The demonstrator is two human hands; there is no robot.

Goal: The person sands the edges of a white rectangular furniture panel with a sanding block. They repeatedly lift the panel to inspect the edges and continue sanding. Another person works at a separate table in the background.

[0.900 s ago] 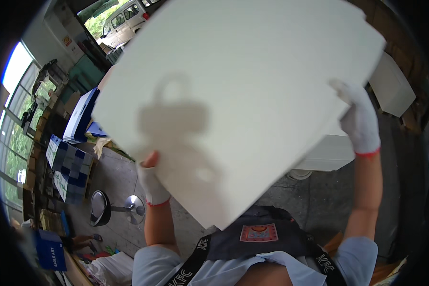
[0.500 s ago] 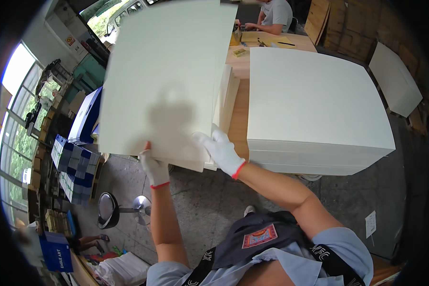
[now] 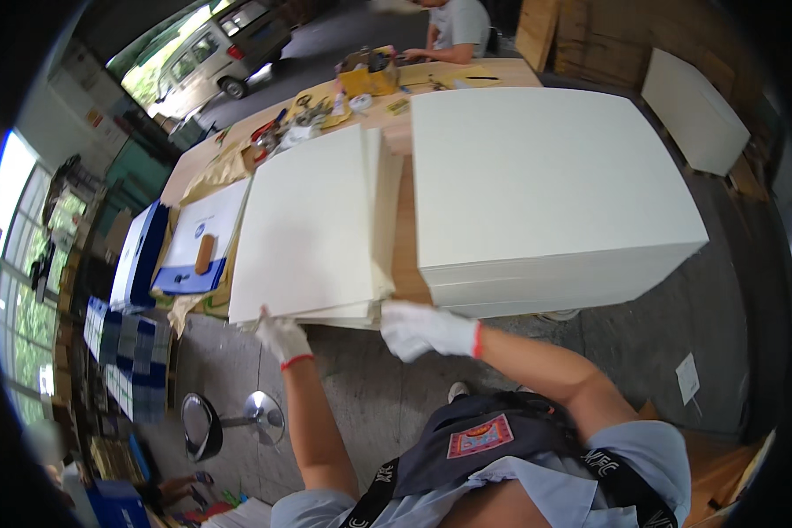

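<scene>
A stack of large white sheets (image 3: pixel 308 233) lies on the table, its layers slightly fanned at the right and near edges. My left hand (image 3: pixel 282 339), in a white glove with a red cuff, is closed at the near left corner, its thumb over the top sheet's edge and the other fingers mostly hidden. By the near right corner is my right hand (image 3: pixel 427 330), gloved the same way. Its fingers are bunched together and slightly blurred; whether they pinch a sheet edge cannot be made out. A taller stack of white sheets (image 3: pixel 554 176) stands to the right across a narrow gap.
Blue and white folders (image 3: pixel 198 238) with a brown block (image 3: pixel 204 253) lie to the left. Tools and a yellow box (image 3: pixel 367 75) are at the table's far side, where another person (image 3: pixel 462 31) sits. A round stool (image 3: pixel 202 427) stands on the floor at lower left.
The large white sheet held up half a second ago has come down onto the left stack, uncovering the folders and tools behind. My right hand has moved off its surface to the near right corner.
</scene>
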